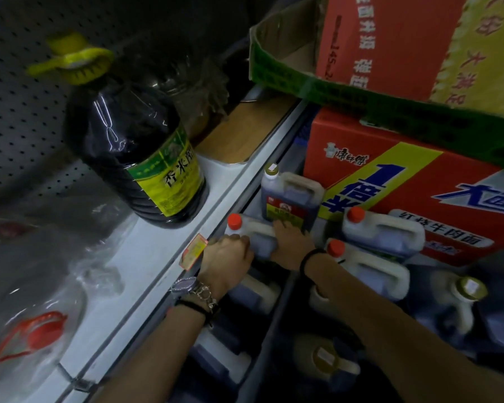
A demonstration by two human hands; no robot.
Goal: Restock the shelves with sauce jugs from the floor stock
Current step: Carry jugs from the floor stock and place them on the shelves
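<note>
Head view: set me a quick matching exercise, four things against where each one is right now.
1 large dark bottle
2 leftmost red-capped jug
3 farthest gold-capped jug
4 red carton

A under the green-edged box
B gripped by left hand and right hand
C on the white shelf
D beside the red carton, behind the hands

Pairs: 1-C, 2-B, 3-D, 4-A
</note>
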